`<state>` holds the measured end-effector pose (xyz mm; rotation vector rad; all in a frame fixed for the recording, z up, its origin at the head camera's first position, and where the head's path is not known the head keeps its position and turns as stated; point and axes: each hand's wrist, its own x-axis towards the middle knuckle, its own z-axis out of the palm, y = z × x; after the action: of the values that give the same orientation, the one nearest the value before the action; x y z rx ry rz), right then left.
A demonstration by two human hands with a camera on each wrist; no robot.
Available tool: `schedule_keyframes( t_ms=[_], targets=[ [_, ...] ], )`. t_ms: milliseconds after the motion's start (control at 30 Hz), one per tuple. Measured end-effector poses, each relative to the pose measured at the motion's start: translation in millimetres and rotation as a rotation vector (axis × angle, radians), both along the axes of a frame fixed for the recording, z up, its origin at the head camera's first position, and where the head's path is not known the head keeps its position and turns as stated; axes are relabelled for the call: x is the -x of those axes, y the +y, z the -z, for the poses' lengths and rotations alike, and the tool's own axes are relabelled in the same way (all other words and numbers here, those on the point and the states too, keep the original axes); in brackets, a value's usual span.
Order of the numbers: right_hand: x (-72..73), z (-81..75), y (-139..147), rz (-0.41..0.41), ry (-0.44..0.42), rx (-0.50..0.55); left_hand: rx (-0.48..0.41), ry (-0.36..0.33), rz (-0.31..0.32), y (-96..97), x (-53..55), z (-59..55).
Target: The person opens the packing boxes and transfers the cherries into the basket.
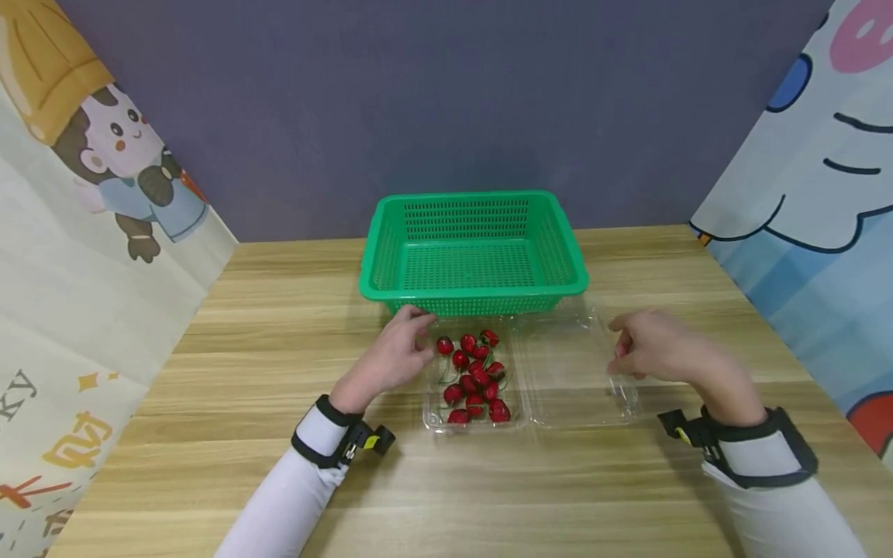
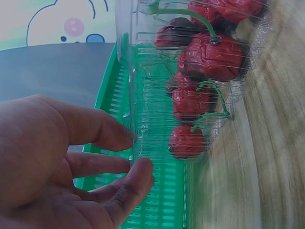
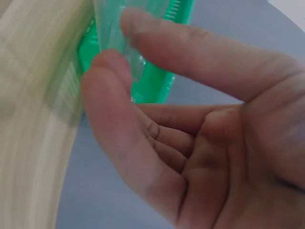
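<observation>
A clear plastic clamshell box (image 1: 438, 421) lies opened flat on the table, its base on the left holding several red cherries (image 1: 478, 375) with green stems. My left hand (image 1: 394, 349) has thumb and fingertips at the far left corner of the base, lightly gripping the rim (image 2: 133, 102). On the other side, my right hand (image 1: 659, 347) holds the outer edge of the clear lid (image 1: 568, 372) between thumb and index finger. In the right wrist view the lid edge (image 3: 112, 28) shows between those two fingertips, while the other fingers curl toward the palm.
A green plastic basket (image 1: 474, 297) with slotted walls stands just behind the box, close to it. Behind the wooden table (image 1: 279, 325) rises a dark grey panel (image 1: 446, 101). Printed cloths hang at the left (image 1: 84, 294) and right (image 1: 823, 263).
</observation>
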<state>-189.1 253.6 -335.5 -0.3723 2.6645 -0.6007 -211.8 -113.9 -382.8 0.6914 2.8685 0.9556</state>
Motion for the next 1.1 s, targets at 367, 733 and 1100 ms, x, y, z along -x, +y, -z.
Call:
schedule_keyframes(
  t_ms=[367, 733, 1100],
  targets=[
    [7.3, 26.1, -7, -0.013, 0.05, -0.076, 0.003, 0.005, 0.014, 0.7, 0.5, -1.6],
    [10.0, 37.9, -17, -0.009, 0.095, -0.161, 0.005, 0.003, 0.009, 1.7, 0.6, -0.7],
    [8.4, 23.5, -24, 0.051, 0.141, -0.274, 0.024, 0.031, 0.027, 1.2, 1.3, -0.5]
  ],
)
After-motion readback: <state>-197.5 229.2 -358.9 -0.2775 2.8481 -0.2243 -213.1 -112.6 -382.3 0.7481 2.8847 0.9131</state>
